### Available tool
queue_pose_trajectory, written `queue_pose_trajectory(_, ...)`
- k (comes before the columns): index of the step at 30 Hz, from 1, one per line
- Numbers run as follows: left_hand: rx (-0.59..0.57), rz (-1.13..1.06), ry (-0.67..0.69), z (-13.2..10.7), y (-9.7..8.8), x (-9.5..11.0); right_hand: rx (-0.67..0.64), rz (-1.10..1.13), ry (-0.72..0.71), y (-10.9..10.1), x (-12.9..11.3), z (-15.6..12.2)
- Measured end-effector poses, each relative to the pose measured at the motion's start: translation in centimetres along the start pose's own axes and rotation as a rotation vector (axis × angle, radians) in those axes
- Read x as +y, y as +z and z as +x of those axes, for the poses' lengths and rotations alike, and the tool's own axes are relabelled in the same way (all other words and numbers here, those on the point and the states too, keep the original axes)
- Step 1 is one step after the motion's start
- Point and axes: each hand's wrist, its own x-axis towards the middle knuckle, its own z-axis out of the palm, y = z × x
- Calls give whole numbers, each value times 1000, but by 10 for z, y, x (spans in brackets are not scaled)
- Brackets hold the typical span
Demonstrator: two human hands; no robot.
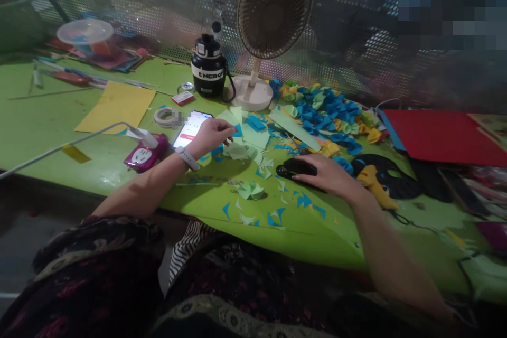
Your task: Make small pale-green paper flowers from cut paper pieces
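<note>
- Your dark patterned clothing (99, 269) lies nearest, below the front edge of the desk (47, 127).
- Your right hand (328, 175) sits near that edge, arm reaching forward, fingers (307, 162) curled over a black rounded object (296, 168). It looks stiff; take it by its sides.
- Your left hand (212, 137) reaches toward mid-desk, fingers (226, 128) loosely bent, holding nothing visible, just above green paper scraps (237, 150). These will be light and flimsy; pinch their edges.
- A lit smartphone (192, 129) lies under your left palm; a yellow hot glue gun (372, 185) lies just beside your right hand.
</note>
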Motion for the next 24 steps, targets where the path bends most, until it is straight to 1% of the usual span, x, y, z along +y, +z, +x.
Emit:
queue_pose_trajectory(2, 5, -2, -3, -1, 0, -1, 51, 19, 12, 8, 3, 1)
queue_pose_trajectory(5, 11, 8, -6, -2, 1, -2, 194, 10, 124, 13, 12, 4)
queue_pose_trajectory(7, 2, 12, -9, -2, 1, -4, 278, -5, 215, 11, 19, 7)
queue_pose_trajectory(9, -9, 17, -5, -1, 1, -6, 334, 30, 275, 5, 25, 7)
queue_pose_trajectory(11, -10, 26, 2, -1, 0, -7, 382, 155, 290, -4, 31, 4)
queue_pose_trajectory(15, -5, 37, 11, -2, -1, -6, 504, 587, 233, -29, 33, -5)
queue_pose_trajectory(17, -1, 28, 11, -2, -1, -5, 560, 705, 221, -37, 31, -7)
queue_pose_trajectory(18, 5, 20, 12, -2, -1, -5, 570, 719, 217, -38, 29, -8)
queue_pose_trajectory(20, 21, 3, 18, -2, -1, -5, 547, 660, 202, -35, 21, -6)
queue_pose_trajectory(21, 29, -5, 23, -2, -1, -6, 515, 593, 194, -30, 15, -4)
queue_pose_trajectory(24, 43, -13, 32, -1, -1, -7, 377, 299, 187, -8, -6, 4)
